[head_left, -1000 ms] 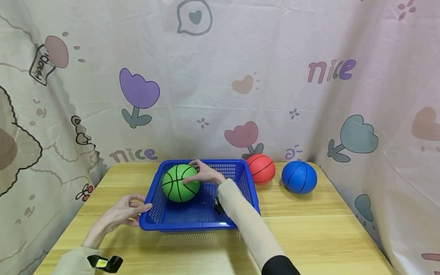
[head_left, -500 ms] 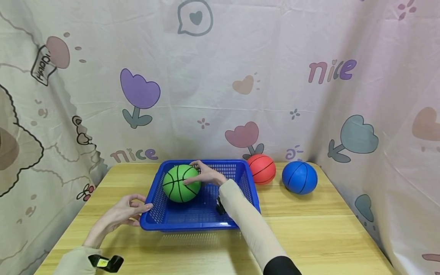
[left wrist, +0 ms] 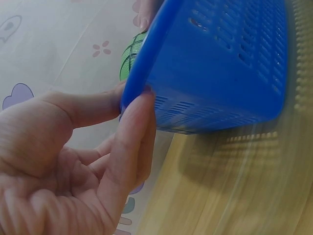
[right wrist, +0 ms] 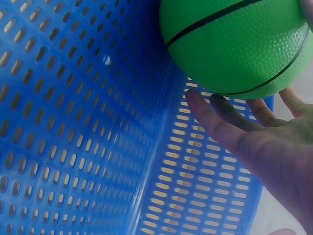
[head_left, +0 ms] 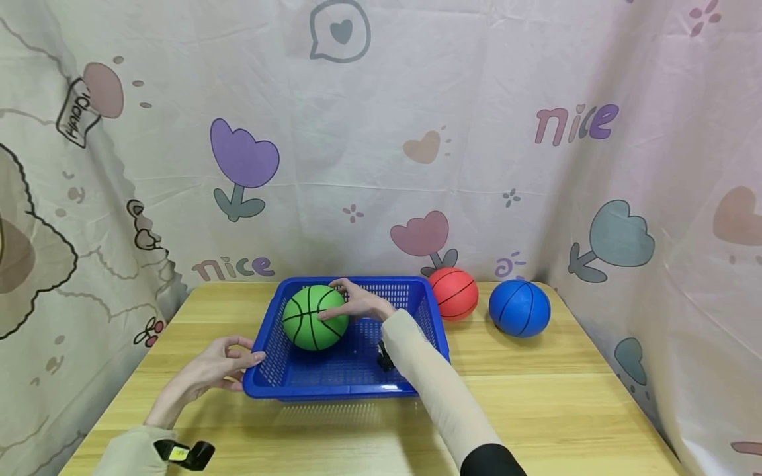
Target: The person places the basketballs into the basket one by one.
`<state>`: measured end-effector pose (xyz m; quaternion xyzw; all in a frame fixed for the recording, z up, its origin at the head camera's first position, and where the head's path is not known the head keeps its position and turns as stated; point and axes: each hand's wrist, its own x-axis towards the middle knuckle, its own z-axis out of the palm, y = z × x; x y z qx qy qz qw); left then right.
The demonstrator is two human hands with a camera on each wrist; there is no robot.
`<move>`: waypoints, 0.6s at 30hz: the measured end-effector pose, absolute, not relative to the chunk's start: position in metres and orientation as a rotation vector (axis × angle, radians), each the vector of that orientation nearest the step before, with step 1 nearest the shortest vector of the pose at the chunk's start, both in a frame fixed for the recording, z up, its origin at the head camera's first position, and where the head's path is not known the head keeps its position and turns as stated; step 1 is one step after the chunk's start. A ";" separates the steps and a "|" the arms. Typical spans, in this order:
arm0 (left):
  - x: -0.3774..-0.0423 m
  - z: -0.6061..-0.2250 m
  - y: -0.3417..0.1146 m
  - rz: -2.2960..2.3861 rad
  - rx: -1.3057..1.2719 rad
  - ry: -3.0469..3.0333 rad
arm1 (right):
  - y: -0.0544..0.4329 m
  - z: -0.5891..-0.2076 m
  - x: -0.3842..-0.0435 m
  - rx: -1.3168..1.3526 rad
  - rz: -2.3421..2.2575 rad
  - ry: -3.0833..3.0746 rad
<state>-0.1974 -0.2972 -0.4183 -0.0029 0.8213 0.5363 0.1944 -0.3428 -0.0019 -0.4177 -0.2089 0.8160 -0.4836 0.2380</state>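
Note:
A green toy basketball (head_left: 314,318) with black lines sits in the left part of the blue plastic basket (head_left: 345,390). My right hand (head_left: 360,304) reaches over the basket and grips the ball, thumb on the near side and fingers at the back. In the right wrist view, fingertips (right wrist: 195,98) lie along the ball's side, by the perforated basket wall. My left hand (head_left: 217,363) is at the basket's front left corner. Seen from the left wrist, its thumb and fingers pinch the blue rim (left wrist: 146,58).
Behind the basket's right side a red ball (head_left: 454,294) rests on the wooden table (head_left: 536,410). A blue ball (head_left: 520,308) lies farther right. A printed curtain (head_left: 357,165) hangs along the back and sides of the table.

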 end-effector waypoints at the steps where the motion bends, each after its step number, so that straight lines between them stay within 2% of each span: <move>1: -0.198 -0.418 -0.297 1.505 -0.007 2.301 | -0.002 -0.417 -0.342 -0.577 -1.316 2.240; 18: -0.198 -0.419 -0.298 1.493 -0.013 2.310 | 0.016 -0.395 -0.340 -0.676 -1.189 2.275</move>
